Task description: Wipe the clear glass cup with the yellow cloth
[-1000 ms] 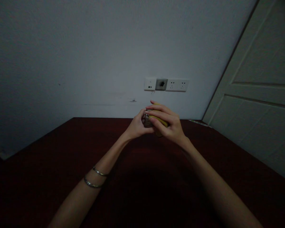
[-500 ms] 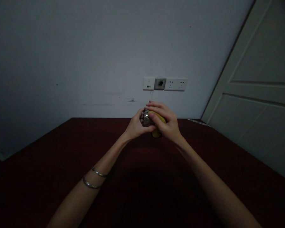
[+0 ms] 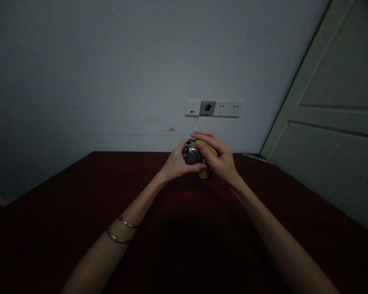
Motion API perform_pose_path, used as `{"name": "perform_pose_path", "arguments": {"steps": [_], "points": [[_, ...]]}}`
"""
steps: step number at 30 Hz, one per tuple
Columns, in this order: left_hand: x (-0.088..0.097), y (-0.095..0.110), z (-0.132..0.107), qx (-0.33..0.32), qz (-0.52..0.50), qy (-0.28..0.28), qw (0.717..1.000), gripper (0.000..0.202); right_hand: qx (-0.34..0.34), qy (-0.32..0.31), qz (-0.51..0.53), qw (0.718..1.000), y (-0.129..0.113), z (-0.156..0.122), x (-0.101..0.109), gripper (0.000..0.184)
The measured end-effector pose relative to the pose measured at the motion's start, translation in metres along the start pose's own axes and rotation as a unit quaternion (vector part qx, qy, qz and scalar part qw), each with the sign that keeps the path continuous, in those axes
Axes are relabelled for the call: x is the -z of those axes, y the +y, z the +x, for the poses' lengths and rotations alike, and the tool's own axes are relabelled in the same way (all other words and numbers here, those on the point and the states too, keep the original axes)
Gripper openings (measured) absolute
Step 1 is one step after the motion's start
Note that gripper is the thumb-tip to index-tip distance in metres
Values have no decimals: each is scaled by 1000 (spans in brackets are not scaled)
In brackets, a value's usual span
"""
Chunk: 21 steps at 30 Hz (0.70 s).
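Both my hands are raised together above the far part of a dark red table [image 3: 79, 204]. My right hand [image 3: 222, 161] is curled round a yellow object [image 3: 204, 174], of which a rounded end shows below the fingers. My left hand [image 3: 176, 163] is closed on a shiny silver, crinkled piece [image 3: 191, 155] pressed against the yellow object. Two thin silver bangles [image 3: 121, 230] sit on my left forearm. What the yellow object is cannot be made out in the dim light.
A white wall stands behind the table with a strip of sockets [image 3: 214, 108]. A pale panelled door [image 3: 334, 122] fills the right side. A thin flat item [image 3: 254, 157] lies at the table's far right corner.
The hands stay together in the same place. More of the silver piece now shows between them, and my right fingers have shifted slightly over the yellow object.
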<state>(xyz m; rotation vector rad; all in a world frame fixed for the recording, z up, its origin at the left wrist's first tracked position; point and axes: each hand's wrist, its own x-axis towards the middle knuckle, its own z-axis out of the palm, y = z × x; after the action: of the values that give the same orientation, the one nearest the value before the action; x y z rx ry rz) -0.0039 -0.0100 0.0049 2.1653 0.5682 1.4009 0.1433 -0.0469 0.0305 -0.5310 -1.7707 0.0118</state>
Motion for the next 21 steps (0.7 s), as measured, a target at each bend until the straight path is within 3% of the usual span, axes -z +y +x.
{"name": "perform_pose_path", "arguments": {"steps": [5, 13, 21], "points": [[0, -2, 0, -22, 17, -2, 1000, 75, 38, -52, -40, 997, -6, 1, 6, 27], [-4, 0, -2, -8, -26, 17, 999, 73, -55, 28, 47, 997, 4, 4, 0, 21], [-3, -6, -1, -37, -11, 15, 999, 78, -27, -26, 29, 999, -8, 7, 3, 22]]}}
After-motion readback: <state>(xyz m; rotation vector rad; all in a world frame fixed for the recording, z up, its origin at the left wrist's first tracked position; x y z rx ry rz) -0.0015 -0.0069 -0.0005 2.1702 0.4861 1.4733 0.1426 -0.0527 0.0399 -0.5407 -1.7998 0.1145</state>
